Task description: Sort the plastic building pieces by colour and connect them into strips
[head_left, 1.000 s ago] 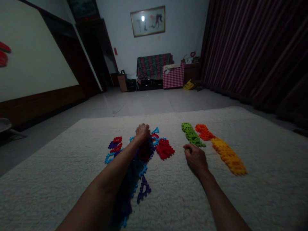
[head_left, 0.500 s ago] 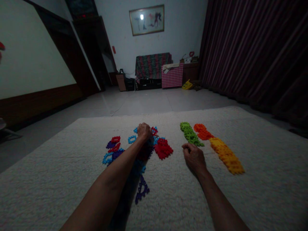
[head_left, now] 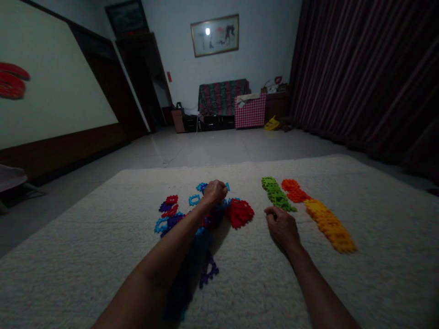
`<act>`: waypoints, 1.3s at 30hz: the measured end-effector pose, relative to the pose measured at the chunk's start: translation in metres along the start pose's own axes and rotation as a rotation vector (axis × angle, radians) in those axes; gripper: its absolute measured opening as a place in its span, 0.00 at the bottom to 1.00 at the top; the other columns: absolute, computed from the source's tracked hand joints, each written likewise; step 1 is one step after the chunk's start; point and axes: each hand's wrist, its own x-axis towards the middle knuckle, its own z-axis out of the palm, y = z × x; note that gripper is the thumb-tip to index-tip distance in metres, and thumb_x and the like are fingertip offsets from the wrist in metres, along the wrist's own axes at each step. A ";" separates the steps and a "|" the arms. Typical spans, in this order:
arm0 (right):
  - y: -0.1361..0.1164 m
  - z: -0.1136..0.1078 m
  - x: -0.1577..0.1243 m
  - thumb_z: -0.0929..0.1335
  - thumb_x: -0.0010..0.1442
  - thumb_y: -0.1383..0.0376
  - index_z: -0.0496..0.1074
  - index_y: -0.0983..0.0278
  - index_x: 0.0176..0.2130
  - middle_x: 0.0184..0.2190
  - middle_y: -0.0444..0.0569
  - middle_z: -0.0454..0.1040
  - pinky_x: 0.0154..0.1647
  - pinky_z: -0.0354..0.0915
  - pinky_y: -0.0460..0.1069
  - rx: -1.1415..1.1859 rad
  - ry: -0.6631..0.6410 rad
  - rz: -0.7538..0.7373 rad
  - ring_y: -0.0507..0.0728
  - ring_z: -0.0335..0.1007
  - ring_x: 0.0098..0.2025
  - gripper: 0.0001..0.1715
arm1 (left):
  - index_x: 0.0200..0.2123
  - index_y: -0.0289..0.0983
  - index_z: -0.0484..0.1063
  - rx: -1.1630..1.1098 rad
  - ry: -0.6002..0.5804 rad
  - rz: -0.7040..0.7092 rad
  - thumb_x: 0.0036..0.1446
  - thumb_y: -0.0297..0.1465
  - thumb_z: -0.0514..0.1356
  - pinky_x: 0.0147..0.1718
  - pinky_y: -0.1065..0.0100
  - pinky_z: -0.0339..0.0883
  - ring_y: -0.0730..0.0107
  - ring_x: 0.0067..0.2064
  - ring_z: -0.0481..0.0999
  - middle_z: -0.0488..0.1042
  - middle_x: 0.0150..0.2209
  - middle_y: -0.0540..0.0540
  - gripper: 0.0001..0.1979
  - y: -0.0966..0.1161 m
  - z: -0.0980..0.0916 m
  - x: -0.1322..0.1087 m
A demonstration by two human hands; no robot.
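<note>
My left hand (head_left: 215, 191) is closed in a fist at the far side of a loose pile of blue, purple and red plastic pieces (head_left: 173, 214); what it holds is hidden. A cluster of red pieces (head_left: 240, 213) lies just right of that hand. My right hand (head_left: 281, 226) rests on the white rug (head_left: 85, 256) with fingers curled, its fingertips at the near end of a green strip of joined pieces (head_left: 275, 194). An orange patch (head_left: 293, 190) and a yellow strip (head_left: 327, 224) lie to the right. A purple piece (head_left: 209, 273) sits under my left forearm.
The rug ends at a grey tiled floor (head_left: 212, 146). A covered cabinet (head_left: 222, 97) and a red checked box (head_left: 251, 113) stand at the far wall under a framed picture (head_left: 215, 34). Dark curtains (head_left: 370, 73) run along the right side.
My left fist has shifted slightly right over the pile's far edge. The view has tilted down a little. My right hand stays by the green strip.
</note>
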 end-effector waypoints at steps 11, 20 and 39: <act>-0.001 0.000 0.000 0.61 0.55 0.67 0.76 0.62 0.34 0.36 0.51 0.79 0.40 0.65 0.50 -0.018 0.000 -0.004 0.57 0.74 0.36 0.15 | 0.29 0.37 0.80 0.085 -0.222 -0.120 0.51 0.47 0.61 0.28 0.73 0.62 0.67 0.32 0.76 0.78 0.28 0.46 0.19 -0.067 -0.008 0.004; -0.004 -0.003 -0.001 0.60 0.55 0.67 0.76 0.63 0.34 0.36 0.51 0.79 0.41 0.65 0.50 -0.011 -0.013 0.000 0.57 0.74 0.37 0.15 | 0.30 0.36 0.79 0.082 -0.172 -0.173 0.52 0.42 0.58 0.28 0.71 0.62 0.65 0.33 0.76 0.78 0.29 0.43 0.17 -0.058 -0.007 -0.003; -0.004 -0.002 0.000 0.61 0.56 0.67 0.76 0.62 0.35 0.37 0.51 0.79 0.39 0.64 0.50 -0.038 -0.019 0.013 0.57 0.74 0.36 0.14 | 0.32 0.39 0.81 0.177 -0.340 -0.058 0.41 0.27 0.64 0.36 0.69 0.69 0.61 0.37 0.78 0.81 0.34 0.42 0.11 -0.057 -0.025 -0.019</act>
